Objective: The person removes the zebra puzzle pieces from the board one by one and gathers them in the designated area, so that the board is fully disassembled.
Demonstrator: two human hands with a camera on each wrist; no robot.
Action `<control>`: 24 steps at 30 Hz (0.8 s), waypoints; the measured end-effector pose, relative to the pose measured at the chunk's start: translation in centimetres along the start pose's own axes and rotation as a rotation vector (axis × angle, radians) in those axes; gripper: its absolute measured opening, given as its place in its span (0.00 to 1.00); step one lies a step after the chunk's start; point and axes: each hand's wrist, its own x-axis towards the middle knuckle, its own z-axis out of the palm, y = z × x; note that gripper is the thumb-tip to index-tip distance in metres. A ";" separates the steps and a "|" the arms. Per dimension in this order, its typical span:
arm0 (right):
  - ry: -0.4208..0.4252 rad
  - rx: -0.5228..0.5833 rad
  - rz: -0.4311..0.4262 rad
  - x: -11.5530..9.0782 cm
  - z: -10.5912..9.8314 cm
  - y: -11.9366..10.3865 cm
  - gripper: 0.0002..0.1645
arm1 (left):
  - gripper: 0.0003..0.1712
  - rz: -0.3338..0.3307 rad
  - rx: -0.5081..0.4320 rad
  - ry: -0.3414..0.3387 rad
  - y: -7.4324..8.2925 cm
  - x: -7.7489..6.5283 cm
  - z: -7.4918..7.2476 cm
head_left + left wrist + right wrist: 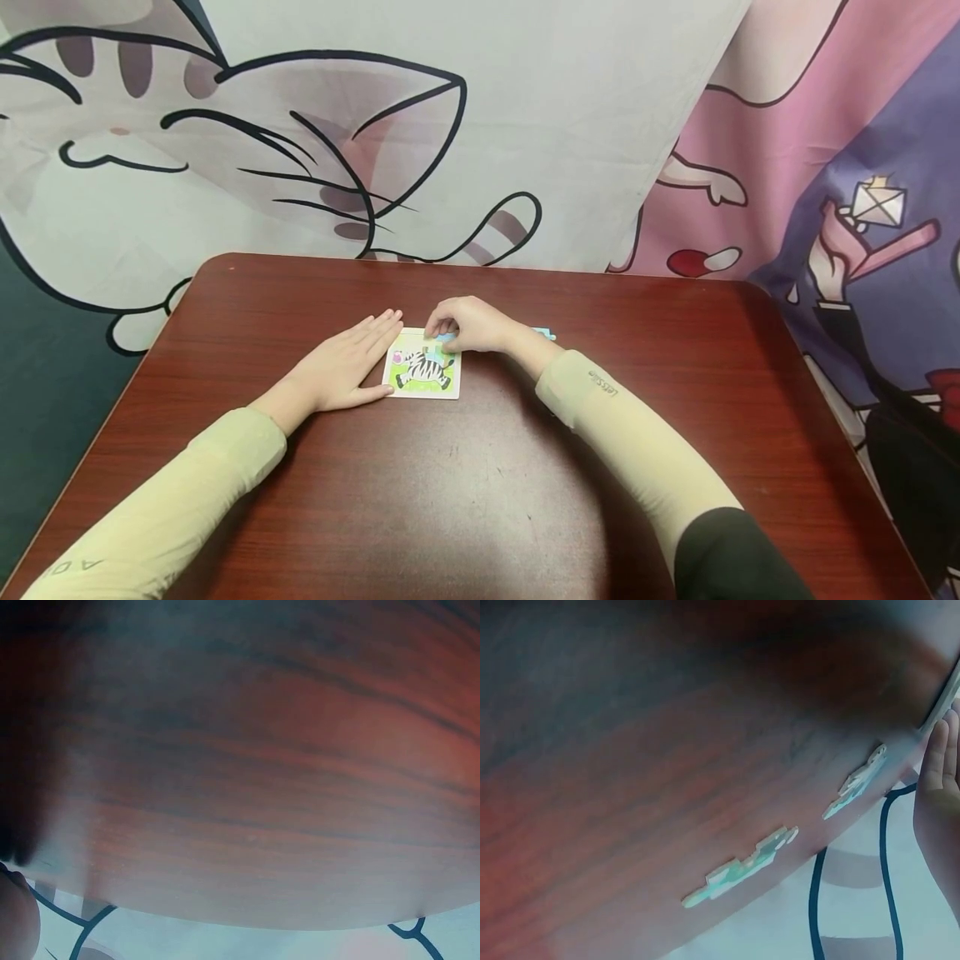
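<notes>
— Pinching a blue piece (445, 337), by the look of it, with the right hand (474, 323), at the top of the zebra board (435, 395), on the table (450, 500).

— And with the left hand (347, 362)?

— Not gripping. Laid flat, fingers straight, at the left edge of the board.

— Could go wrong how?

— Could jam the piece, if turned the wrong way. Could shove the board along, if pressing too lightly on the left.

— Any more from the right wrist?

— Yes, can count 2 loose pieces (742, 871). Hard to count from the head, mostly hidden behind the right arm (637, 442). No board to spot from the left wrist.
</notes>
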 end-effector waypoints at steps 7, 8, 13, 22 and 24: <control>-0.069 -0.072 -0.037 0.2 -0.4 -0.1 0.19 | 0.53 -0.002 0.000 -0.001 0.0 0.0 0.0; -0.079 -0.080 -0.043 0.2 -0.5 -0.1 0.19 | 0.53 -0.003 0.000 -0.002 0.0 0.0 0.0; -0.107 -0.094 -0.061 0.4 -0.8 -0.3 0.19 | 0.53 -0.006 0.004 -0.006 0.0 0.0 0.1; -0.101 -0.120 -0.078 0.3 -0.7 -0.2 0.19 | 0.54 -0.007 0.004 0.001 0.0 0.0 0.2; -0.099 -0.126 -0.077 0.3 -0.6 -0.2 0.19 | 0.54 -0.007 0.006 0.001 0.0 0.0 0.2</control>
